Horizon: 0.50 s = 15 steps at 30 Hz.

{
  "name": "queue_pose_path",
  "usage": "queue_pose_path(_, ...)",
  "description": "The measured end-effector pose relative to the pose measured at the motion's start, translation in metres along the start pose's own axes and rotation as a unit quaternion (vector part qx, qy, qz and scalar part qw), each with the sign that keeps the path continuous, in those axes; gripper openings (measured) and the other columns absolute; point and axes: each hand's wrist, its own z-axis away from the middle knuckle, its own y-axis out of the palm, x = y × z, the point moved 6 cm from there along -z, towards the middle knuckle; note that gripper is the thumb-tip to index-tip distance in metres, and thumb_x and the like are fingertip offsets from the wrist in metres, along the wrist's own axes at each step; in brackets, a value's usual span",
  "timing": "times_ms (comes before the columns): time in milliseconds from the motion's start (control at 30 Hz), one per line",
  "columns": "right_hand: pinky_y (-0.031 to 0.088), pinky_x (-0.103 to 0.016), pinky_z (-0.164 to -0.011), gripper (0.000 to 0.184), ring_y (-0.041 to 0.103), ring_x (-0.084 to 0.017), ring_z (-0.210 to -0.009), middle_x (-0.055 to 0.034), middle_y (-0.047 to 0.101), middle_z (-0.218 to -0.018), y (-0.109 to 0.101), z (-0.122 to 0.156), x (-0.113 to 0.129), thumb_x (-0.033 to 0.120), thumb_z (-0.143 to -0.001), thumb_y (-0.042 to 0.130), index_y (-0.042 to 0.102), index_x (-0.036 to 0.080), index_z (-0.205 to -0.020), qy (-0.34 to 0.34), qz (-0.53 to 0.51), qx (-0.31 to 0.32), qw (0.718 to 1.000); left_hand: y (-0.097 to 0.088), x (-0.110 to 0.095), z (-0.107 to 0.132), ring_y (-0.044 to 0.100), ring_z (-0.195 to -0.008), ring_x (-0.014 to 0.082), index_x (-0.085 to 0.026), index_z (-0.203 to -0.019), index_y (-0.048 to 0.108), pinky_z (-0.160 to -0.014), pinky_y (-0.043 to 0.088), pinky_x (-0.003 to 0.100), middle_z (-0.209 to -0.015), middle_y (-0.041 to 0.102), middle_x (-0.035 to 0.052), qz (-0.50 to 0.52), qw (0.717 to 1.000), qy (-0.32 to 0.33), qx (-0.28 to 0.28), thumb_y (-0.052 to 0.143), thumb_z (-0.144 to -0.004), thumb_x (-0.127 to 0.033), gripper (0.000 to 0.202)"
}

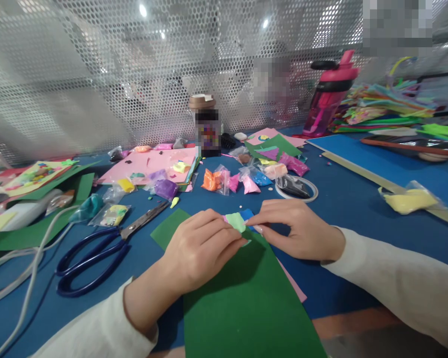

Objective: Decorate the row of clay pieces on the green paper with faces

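Observation:
Above a sheet of dark green paper (246, 303), a small flattened piece of pale green modelling clay (235, 222) sits between my two hands. My left hand (201, 248) holds it from the left with curled fingers, and its fingertips are partly hidden. From the right, my right hand (298, 227) pinches at the clay's edge with thumb and index finger. Just behind the clay shows a bit of blue material (247, 215). Pink paper (293, 283) sticks out from under the green sheet on the right.
Blue-handled scissors (112, 248) lie left of the paper, near a white cable (37, 263). Bagged clay, such as a purple packet (166, 189), spreads behind my hands. Farther back stand a lidded cup (202, 122) and a pink bottle (330, 97), before a perforated metal screen (134, 64).

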Motion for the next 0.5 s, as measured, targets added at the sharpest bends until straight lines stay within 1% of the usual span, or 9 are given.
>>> queue_pose_path(100,0.041,-0.025,-0.055,0.019,0.053,-0.013,-0.058,-0.0042,0.060,-0.061,0.0001,-0.0002,-0.0003,0.009,-0.079,0.047,0.066,0.012,-0.080,-0.001,0.004,0.002,1.000,-0.0005,-0.0013,0.0003,0.055,-0.066,0.0102,-0.012,-0.081,0.058,-0.066,0.051,0.026,-0.074,0.064,0.0019,0.002,1.000,0.007,-0.003,0.061,-0.077,-0.012,0.005)
queue_pose_path(300,0.041,-0.025,-0.055,0.020,0.053,-0.013,-0.058,-0.0047,0.060,-0.061,0.0001,0.0002,-0.0015,0.009,-0.079,0.048,0.067,0.010,-0.082,-0.001,0.005,0.003,1.000,-0.0010,-0.0019,0.0007,0.056,-0.071,0.0103,-0.011,-0.088,0.058,-0.071,0.051,0.026,-0.080,0.065,0.0026,-0.003,1.000,0.021,-0.011,0.060,-0.077,-0.007,0.012)
queue_pose_path(400,0.042,-0.026,-0.056,0.020,0.053,-0.013,-0.059,-0.0051,0.061,-0.063,0.0004,0.0003,-0.0014,0.009,-0.078,0.048,0.067,0.010,-0.082,-0.003,0.004,0.002,1.000,-0.0008,-0.0023,0.0009,0.055,-0.070,0.0103,-0.012,-0.086,0.058,-0.071,0.051,0.026,-0.078,0.065,0.0017,0.001,1.000,0.021,-0.004,0.061,-0.077,-0.009,0.010)
queue_pose_path(500,0.042,-0.026,-0.056,0.020,0.053,-0.013,-0.059,-0.0051,0.061,-0.063,0.0012,0.0000,-0.0015,0.009,-0.078,0.048,0.067,0.011,-0.082,-0.003,0.006,0.003,1.000,-0.0013,-0.0034,0.0014,0.054,-0.067,0.0103,-0.013,-0.080,0.057,-0.069,0.051,0.027,-0.073,0.063,0.0005,0.015,1.000,0.019,0.003,0.063,-0.076,-0.013,0.007)
